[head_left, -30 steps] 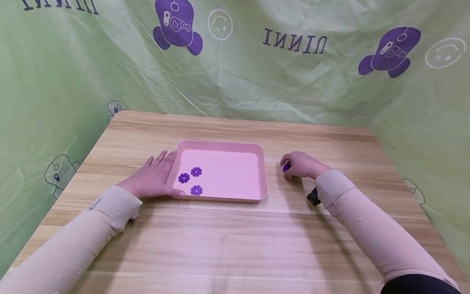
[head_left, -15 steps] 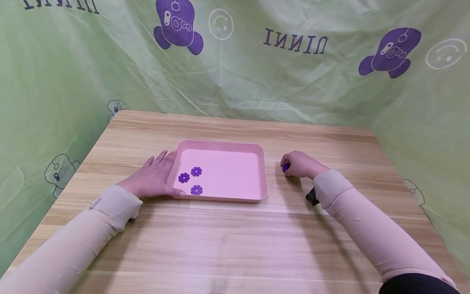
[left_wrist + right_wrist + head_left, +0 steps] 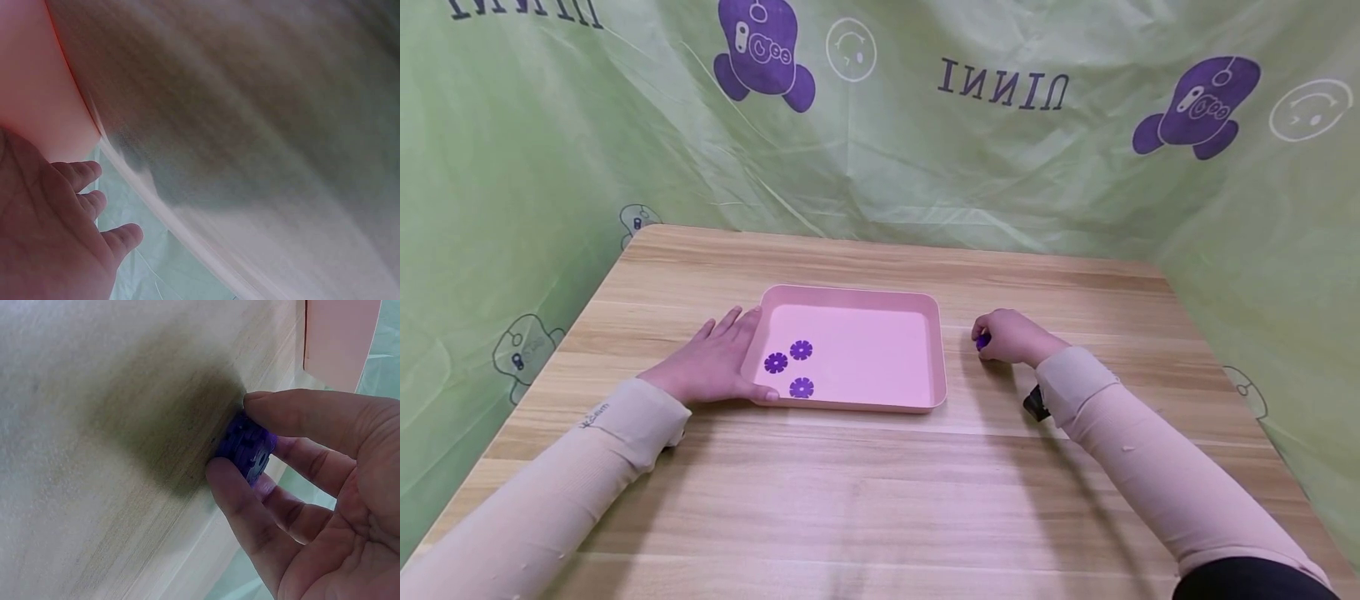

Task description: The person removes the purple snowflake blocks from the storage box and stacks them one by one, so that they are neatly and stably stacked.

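A pink tray (image 3: 865, 350) lies on the table with three purple notched discs (image 3: 801, 350) in its left part. My left hand (image 3: 718, 367) rests with fingers spread against the tray's left side, its thumb on the near left corner; the left wrist view shows the palm (image 3: 50, 231) beside the pink wall (image 3: 44, 81). To the right of the tray, my right hand (image 3: 1011, 336) pinches purple pieces (image 3: 983, 341) at the table surface. In the right wrist view, thumb and fingers of the right hand (image 3: 331, 481) hold them as a small stack (image 3: 247, 447); their number cannot be told.
The wooden table (image 3: 850, 500) extends around the tray. A green printed curtain (image 3: 925, 183) stands behind it and at both sides. A black object (image 3: 1037, 403) is at the right wrist, partly under the sleeve. The tray's wall (image 3: 340, 344) shows at the top of the right wrist view.
The right hand, still pinching the purple pieces, has shifted very slightly left. The left hand, the tray and the three discs in it have stayed in place.
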Available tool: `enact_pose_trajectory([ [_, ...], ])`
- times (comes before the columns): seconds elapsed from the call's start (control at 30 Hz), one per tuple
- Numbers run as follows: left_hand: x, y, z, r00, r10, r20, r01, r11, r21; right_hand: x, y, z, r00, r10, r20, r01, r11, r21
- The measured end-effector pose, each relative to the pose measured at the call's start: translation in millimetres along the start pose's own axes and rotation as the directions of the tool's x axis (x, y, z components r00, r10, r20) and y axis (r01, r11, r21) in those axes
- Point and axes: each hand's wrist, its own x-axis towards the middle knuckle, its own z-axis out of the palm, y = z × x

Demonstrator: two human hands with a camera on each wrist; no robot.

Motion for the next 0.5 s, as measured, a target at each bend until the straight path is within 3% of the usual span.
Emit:
enact_pose_trajectory([
  [0.27,-0.5,0.2,-0.5,1.000,-0.003,0.007,0.003,1.000,-0.002,1.0,3.6,-2.9,0.996,0.083,0.032,-0.086,0.989,0.122],
  [0.5,0.0,-0.4,-0.6,1.000,-0.007,0.011,0.007,1.000,0.004,4.0,8.2,-9.5,0.996,0.088,-0.025,-0.084,0.988,0.131],
])
